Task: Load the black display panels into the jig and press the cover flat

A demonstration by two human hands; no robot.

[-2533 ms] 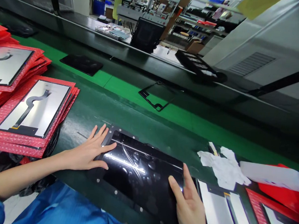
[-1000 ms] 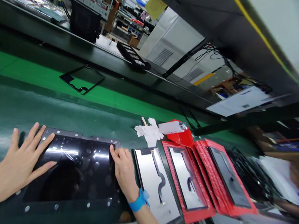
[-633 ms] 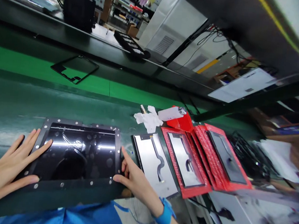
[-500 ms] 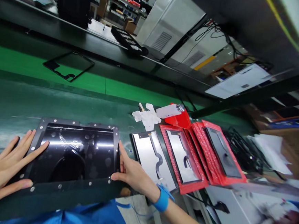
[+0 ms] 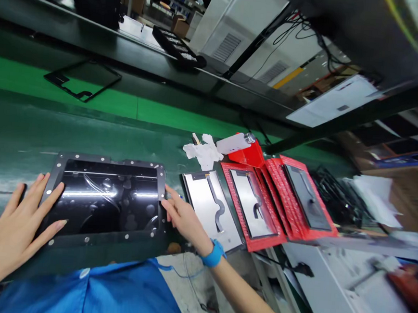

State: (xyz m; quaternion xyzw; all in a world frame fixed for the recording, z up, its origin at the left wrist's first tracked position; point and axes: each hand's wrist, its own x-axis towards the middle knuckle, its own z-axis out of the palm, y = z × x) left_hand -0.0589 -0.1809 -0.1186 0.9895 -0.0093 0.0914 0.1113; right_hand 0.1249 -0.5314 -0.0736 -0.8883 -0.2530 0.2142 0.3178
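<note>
A black tablet-like display panel (image 5: 107,201) with a glossy screen lies on the green bench in front of me. Its dark border carries several pale round dots, and marks show on the glossy surface. Across the panel's left edge rests my left hand (image 5: 22,228), fingers spread, a couple of fingertips on the black face. My right hand (image 5: 185,220), with a blue wrist strap (image 5: 215,253), has its fingers drawn together at the right edge, touching the border. To the right of that hand lies a silver-backed display module (image 5: 210,207) with a dark ribbon cable.
Red bubble-wrap sleeves (image 5: 284,206) with display modules on them lie on the right. Behind are crumpled white tissue (image 5: 204,151) and a white bottle (image 5: 233,143). A thin black frame (image 5: 82,81) lies on the bright green strip. A dark post (image 5: 342,123) slants across the right.
My right thumb has slid up the panel's right border toward the index finger. My left hand remains spread on the left edge. The whole view has shifted slightly.
</note>
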